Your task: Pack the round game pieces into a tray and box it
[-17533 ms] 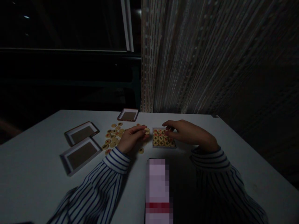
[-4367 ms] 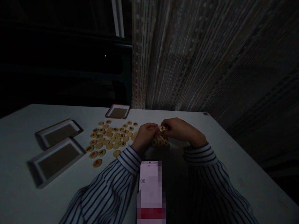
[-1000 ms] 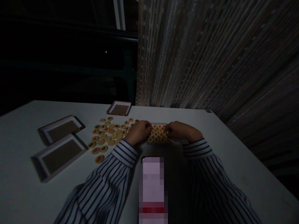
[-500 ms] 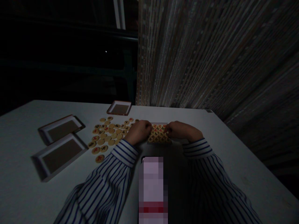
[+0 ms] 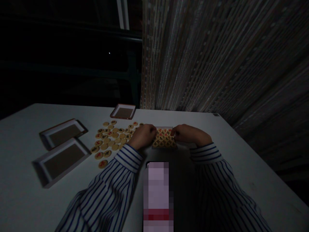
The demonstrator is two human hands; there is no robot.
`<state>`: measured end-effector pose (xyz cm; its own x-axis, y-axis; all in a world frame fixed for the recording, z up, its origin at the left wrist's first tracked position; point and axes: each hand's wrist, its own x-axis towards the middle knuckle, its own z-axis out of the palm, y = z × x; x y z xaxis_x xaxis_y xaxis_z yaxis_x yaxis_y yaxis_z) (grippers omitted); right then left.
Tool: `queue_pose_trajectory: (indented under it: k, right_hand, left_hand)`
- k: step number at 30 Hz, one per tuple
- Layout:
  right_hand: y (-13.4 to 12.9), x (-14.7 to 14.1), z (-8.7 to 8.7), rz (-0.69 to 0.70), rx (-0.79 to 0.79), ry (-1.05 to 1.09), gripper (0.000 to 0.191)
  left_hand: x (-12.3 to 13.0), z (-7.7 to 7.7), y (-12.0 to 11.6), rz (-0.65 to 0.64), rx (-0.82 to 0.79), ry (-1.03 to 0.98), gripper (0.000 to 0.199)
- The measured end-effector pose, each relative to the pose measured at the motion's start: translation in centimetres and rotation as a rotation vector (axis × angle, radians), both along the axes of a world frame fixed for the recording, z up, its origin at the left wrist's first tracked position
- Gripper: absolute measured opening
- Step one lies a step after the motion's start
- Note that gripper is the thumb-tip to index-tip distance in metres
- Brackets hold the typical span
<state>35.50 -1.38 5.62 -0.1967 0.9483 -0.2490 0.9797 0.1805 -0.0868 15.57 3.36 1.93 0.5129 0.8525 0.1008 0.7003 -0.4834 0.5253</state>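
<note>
A shallow box (image 5: 164,148) sits in front of me, filled with rows of round Chinese chess pieces (image 5: 165,138) with red and black characters. My left hand (image 5: 144,136) is closed at the box's left edge, thumb and fingers curled against its side. At the opposite edge, my right hand (image 5: 189,133) has its fingers bent into a pinch beside the upper right pieces. Whatever lies between those fingertips is hidden. Many loose chess pieces (image 5: 115,135) are scattered left of the box, some face up and some blank side up, partly covered by my left hand.
Two shallow trays (image 5: 72,174) lie on the left of the white table (image 5: 217,129), one touching or overlapping the other. Another tray or lid (image 5: 123,118) lies farther back. A phone-like item (image 5: 158,190), blurred out, is close to me. A string curtain (image 5: 183,64) hangs behind the table.
My right hand has shifted slightly right, from over the pieces to the box's right edge, uncovering a bit more of them. My left hand has hardly moved.
</note>
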Motion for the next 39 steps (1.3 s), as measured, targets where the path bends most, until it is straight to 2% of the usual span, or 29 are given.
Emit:
queue_pose_trajectory:
  k: [15, 26, 39]
  right_hand:
    - [0.13, -0.23, -0.22, 0.020, -0.022, -0.049, 0.035]
    - [-0.04, -0.46, 0.10, -0.021, -0.046, -0.030, 0.030]
    - [-0.03, -0.30, 0.03, -0.024, -0.038, -0.036, 0.034]
  left_hand:
    - [0.01, 0.08, -0.10, -0.001, -0.003, 0.006, 0.029]
    - [-0.07, 0.41, -0.19, -0.008, -0.009, 0.010, 0.030]
    - [-0.11, 0.22, -0.08, -0.023, 0.008, -0.003, 0.029]
